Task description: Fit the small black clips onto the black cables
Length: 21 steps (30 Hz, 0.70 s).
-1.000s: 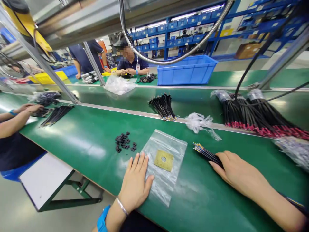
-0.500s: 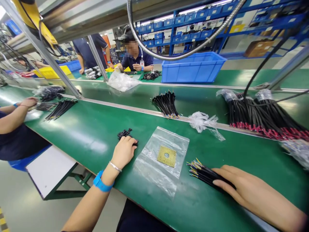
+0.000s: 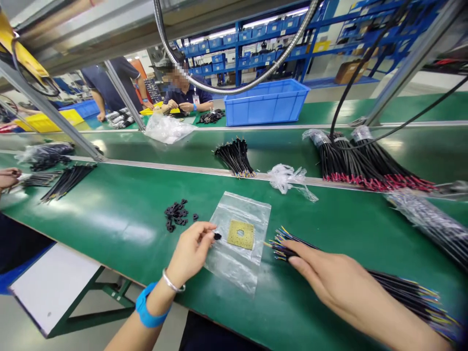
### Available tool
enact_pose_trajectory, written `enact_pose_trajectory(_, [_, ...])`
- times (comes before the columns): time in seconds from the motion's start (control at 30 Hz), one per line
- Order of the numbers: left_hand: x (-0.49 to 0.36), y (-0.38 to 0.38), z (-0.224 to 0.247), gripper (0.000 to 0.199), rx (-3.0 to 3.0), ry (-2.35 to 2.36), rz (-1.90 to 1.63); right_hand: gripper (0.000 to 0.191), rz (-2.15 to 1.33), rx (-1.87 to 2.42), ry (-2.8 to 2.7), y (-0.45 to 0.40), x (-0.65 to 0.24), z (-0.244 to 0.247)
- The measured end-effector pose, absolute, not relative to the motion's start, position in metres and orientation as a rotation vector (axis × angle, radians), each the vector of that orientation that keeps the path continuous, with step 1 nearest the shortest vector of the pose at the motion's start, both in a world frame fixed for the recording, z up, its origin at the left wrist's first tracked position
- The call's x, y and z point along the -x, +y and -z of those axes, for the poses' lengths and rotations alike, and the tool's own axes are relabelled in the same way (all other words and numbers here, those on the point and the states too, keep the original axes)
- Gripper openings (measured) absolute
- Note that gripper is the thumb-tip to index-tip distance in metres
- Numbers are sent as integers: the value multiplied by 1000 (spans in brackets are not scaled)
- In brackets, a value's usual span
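- The right hand [image 3: 325,273] is closed on a bunch of black wires [image 3: 281,252], thumb on one side and fingers on the other, maybe to keep them together. The coloured tips poke out toward the bag. The palm hides the middle.
- The left hand [image 3: 193,248] pinches one black bit [image 3: 218,236] with its fingertips, likely because it is so small. The bit is over the bag's left side; I can't tell if it touches.
- The clear bag [image 3: 234,275] lies flat between the hands, perhaps so both can reach it.
- A yellow square [image 3: 236,239] with a hole lies flat there, in or on the bag; I can't tell which.
- More black bits [image 3: 177,213] sit in a loose heap past the left hand, probably for easy picking.
- The table [image 3: 120,195] is green, smooth and shiny, with a metal strip [image 3: 175,167] along its back.
- Behind the strip, a blue tub [image 3: 266,105] stands on more green table.
- Farther back are people in dark shirts and blue shelves [image 3: 237,63] full of boxes.
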<state>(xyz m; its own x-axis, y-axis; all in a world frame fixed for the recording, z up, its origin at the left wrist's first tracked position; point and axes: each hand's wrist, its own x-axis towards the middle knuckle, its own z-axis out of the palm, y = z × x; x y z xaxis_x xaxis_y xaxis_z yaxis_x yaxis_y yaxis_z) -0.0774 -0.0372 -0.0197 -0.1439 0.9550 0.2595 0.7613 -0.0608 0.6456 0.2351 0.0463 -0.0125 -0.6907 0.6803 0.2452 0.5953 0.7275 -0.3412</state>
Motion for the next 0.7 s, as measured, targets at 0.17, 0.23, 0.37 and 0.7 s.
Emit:
enact_pose_trajectory(0.17, [33,-12,19,26,-2473,1736,-830,29,-370,990,-2475,39,-212,19])
enact_pose_trajectory(0.23, [24,-2,22,26,-2665,1663,-669,23,-351,970,-2366,38,-213,18])
enact_pose_trajectory(0.37, [19,9,28,21,-2686,1597,-580,20,-238,926,-2252,34,-222,17])
enact_pose_trajectory(0.7, [3,-25,5,21,-1281,1545,-1263,23,-369,724,-2275,17,-217,14])
